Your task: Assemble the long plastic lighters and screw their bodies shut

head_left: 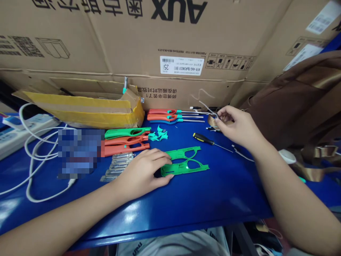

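My left hand [149, 169] lies low over the table, its thumb and fingers gripping the left end of a green plastic lighter casing half [183, 168]. Just behind it is a second green half [178, 154], its left end partly covered by my fingers. Both halves show their hollow inner sides and trigger loops. At the back right, my right hand [234, 124] pinches a thin whitish wire [204, 106] near a small pile of parts. A black and yellow screwdriver [204, 138] lies between the hands. Small teal triggers [161, 133] are heaped behind the green halves.
Finished-looking long lighters [162, 116] lie along the back. Left are closed casings [125, 139], clear-and-metal pieces [117, 165], a yellow-taped carton [87, 110], white cables [30, 177] and a power strip [29, 133]. A large cardboard box [119, 46] walls the back; brown ribbon [311, 172] lies right.
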`<state>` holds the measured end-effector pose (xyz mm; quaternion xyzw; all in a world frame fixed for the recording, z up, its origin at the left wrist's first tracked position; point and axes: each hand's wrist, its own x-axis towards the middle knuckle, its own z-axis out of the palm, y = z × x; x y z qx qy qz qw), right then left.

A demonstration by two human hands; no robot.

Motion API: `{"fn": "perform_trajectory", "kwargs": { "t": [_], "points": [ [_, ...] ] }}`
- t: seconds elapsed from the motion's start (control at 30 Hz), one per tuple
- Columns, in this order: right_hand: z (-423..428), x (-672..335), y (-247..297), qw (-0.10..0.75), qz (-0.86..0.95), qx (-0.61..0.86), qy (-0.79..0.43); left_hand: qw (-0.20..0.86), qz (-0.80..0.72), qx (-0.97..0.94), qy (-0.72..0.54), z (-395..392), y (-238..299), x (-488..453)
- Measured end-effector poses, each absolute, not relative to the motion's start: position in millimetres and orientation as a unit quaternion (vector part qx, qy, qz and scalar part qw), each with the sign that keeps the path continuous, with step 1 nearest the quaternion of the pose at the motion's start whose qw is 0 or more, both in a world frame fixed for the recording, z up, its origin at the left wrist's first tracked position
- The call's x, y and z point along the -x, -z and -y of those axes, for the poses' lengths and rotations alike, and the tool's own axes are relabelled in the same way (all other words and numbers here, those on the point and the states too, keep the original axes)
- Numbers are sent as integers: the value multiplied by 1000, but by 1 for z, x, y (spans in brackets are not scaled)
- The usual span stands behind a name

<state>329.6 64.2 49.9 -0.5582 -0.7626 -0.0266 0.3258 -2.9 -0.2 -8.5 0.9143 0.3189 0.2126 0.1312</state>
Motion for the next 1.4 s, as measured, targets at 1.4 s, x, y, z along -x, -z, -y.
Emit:
{"fn": "perform_trajectory", "kwargs": {
  "t": [1.4],
  "points": [
    [-22, -276, -52, 173, 910, 310, -216, 156, -373, -862, -305, -1, 0, 4]
  ]
}}
